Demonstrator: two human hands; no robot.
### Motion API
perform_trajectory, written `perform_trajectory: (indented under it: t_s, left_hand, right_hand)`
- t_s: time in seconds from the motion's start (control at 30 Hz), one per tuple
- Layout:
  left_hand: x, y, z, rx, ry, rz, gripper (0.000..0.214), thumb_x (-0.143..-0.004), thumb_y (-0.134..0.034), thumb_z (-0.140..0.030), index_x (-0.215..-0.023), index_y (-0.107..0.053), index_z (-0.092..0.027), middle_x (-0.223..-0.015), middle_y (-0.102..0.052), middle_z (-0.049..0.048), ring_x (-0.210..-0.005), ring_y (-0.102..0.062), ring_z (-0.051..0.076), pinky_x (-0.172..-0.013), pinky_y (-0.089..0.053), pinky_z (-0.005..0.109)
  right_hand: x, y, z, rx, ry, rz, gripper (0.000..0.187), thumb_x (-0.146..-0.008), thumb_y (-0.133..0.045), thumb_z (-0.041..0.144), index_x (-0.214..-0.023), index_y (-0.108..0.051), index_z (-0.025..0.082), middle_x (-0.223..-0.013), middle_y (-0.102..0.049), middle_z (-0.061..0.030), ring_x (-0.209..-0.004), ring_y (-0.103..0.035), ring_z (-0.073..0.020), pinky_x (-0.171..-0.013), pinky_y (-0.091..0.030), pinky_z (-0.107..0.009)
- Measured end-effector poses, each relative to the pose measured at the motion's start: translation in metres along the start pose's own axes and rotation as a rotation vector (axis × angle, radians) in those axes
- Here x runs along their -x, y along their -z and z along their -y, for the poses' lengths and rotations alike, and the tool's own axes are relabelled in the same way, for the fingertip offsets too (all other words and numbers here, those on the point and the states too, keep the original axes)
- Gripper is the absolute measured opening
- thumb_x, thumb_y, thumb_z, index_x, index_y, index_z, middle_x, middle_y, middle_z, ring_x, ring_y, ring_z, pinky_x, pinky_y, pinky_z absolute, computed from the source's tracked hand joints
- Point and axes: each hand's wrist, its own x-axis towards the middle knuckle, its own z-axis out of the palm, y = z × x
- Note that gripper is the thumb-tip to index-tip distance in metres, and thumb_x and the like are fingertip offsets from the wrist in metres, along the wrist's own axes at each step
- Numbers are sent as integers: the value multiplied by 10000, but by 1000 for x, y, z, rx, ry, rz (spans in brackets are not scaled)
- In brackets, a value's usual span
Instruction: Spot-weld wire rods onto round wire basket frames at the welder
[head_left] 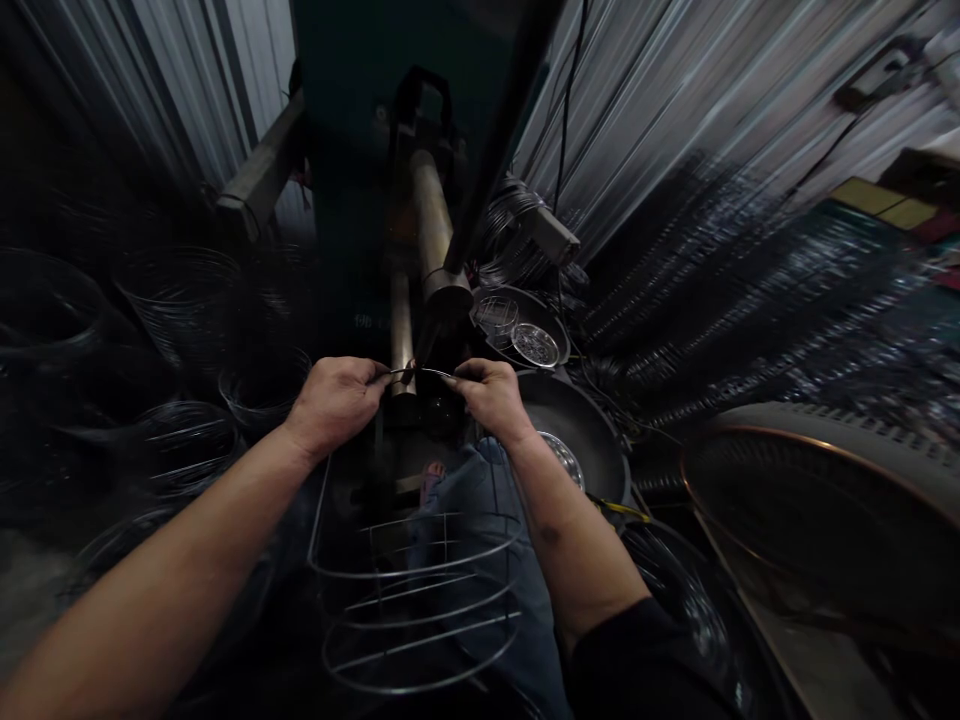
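My left hand (339, 400) is closed, with thumb and fingers pinching one side of a thin metal wire (435, 372). On the other side, my right hand (493, 395) grips the same wire in a pinch. Between the hands, the wire's middle meets the dark tip of a spot welder (448, 290), below its thick metal arm. A rounded wire rack (416, 575) with several curved bars hangs below my hands, in front of my legs. Its upper part runs toward my hands, but I cannot tell whether the pinched wire belongs to it.
A lower metal rod (401, 330) of the machine lies close to my left fingers. At right are a dark round pan (600, 440) and a smaller pan (551, 320) holding round wire pieces. Wire coils (180, 290) stand at left. A large basket (817, 500) is at far right.
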Motion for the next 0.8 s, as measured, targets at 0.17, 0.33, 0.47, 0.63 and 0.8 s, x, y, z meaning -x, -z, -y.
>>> perform_trajectory:
  t_s: [0.17,0.33,0.47,0.63,0.8]
  left_hand:
    - [0,1,-1,-17,-5,12,306,-825,-502,-334,-925,-750,-186,-909,-741,62,-837,-682,206,-790,-508,300]
    - [-2,0,-3,-37,11,47,320,-829,-488,-326,-938,-748,-175,-939,-736,78,-872,-677,215,-823,-500,308]
    - [-1,-1,-2,-35,10,44,322,-830,-490,-324,-947,-748,-170,-939,-735,84,-873,-677,219,-820,-499,309]
    - [-3,-1,-2,-11,24,30,303,-821,-514,-331,-911,-754,-169,-886,-737,85,-813,-675,213,-780,-498,304]
    - [1,2,-2,194,141,3,240,-759,-606,-340,-865,-761,-191,-875,-737,76,-852,-669,221,-802,-495,311]
  right_hand:
    - [1,-1,-1,-8,3,-18,244,-630,-681,407,-663,-673,165,-588,-602,4,-573,-524,-131,-518,-386,-245]
    - [1,0,0,6,-5,-30,244,-627,-683,401,-671,-680,160,-582,-602,7,-571,-519,-127,-523,-390,-241]
    - [1,0,-1,30,-6,-21,239,-637,-682,396,-675,-681,160,-586,-603,4,-558,-516,-125,-502,-380,-237]
    - [-1,0,-2,64,-31,2,254,-664,-673,418,-665,-672,164,-524,-550,21,-503,-475,-112,-468,-343,-232]
    - [-2,1,3,68,-17,4,232,-655,-685,397,-644,-656,167,-534,-545,27,-520,-477,-109,-492,-351,-231]
